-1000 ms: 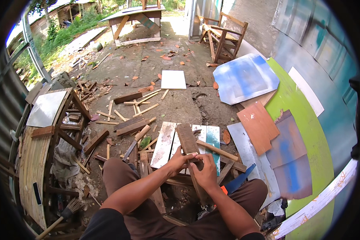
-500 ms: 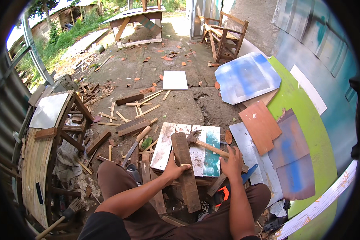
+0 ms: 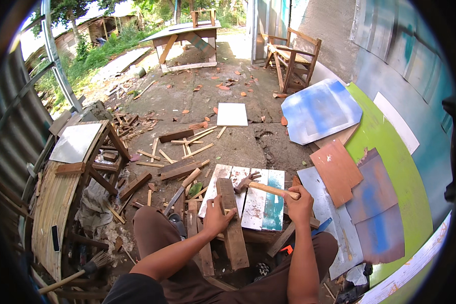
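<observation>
My left hand is wrapped around a rough brown wooden plank. The plank slants from a small painted slatted wooden table down between my knees. In my right hand is the end of a claw hammer's pale wooden handle. Its rusty metal head is just right of the plank's upper end, over the white and teal slats. Left of the small table lies a handsaw with a wooden handle. Below my right forearm, an orange and black object is partly hidden by my leg.
Wood offcuts litter the ground ahead and to the left. A slatted bench carries a white panel and a dark phone-like object. Painted sheets lean at the right. Farther off are a wooden chair and a table.
My right hand has closed around the hammer handle, where its fingers were looser before. The view has tilted up, so the scene sits lower. My left hand stays on the plank.
</observation>
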Action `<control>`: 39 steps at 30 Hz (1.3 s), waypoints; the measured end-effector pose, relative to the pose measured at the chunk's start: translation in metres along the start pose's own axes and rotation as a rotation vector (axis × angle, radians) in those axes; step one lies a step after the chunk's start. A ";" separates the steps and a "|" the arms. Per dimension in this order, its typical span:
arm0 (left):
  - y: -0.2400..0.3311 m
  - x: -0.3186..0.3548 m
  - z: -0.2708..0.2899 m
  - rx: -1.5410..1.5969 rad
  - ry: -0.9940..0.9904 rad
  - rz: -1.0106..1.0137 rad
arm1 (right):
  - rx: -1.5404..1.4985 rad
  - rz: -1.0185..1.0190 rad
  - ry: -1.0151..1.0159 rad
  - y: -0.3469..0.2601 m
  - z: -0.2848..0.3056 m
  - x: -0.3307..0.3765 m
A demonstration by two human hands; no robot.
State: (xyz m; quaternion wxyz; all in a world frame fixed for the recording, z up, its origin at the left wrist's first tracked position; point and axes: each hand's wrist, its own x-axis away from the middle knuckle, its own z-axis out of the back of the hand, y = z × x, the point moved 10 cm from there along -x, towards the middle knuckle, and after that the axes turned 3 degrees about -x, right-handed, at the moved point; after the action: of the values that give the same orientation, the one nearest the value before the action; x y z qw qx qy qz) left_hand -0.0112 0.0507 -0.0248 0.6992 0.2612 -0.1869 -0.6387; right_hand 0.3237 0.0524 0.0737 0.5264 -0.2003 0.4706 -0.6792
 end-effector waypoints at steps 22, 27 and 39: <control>-0.013 0.035 0.005 0.357 -0.032 -0.079 | -0.783 0.319 -0.101 -0.147 -0.065 0.000; -0.016 0.037 0.011 0.377 -0.083 -0.157 | -0.817 0.014 -0.226 -0.158 -0.082 -0.006; -0.029 0.020 0.006 0.442 -0.207 -0.043 | -0.409 -0.334 -0.540 -0.166 -0.250 -0.067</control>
State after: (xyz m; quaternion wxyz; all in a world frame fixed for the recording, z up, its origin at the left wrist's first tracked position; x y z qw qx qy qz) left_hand -0.0359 0.0291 -0.0391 0.5883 0.3449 -0.3873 -0.6204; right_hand 0.0694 0.2204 0.1107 0.4627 -0.5469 0.4016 -0.5706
